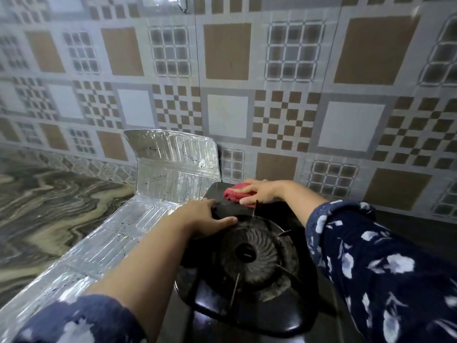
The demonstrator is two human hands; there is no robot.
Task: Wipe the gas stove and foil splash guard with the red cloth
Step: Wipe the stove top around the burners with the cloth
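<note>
stove (247,300) is steadied by flat left hand (207,219) so right hand (259,193), pressing cloth (235,191) beneath it, can scrub the far corner.

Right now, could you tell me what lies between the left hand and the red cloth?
In the head view, only bare black stove top separates the left hand from the red cloth.

Left of the stove (247,315) passage is blocked by the foil guard (170,167); behind it the way is closed by the tiled wall (284,107). Beyond the guard, open countertop (49,206) is seen.
</note>
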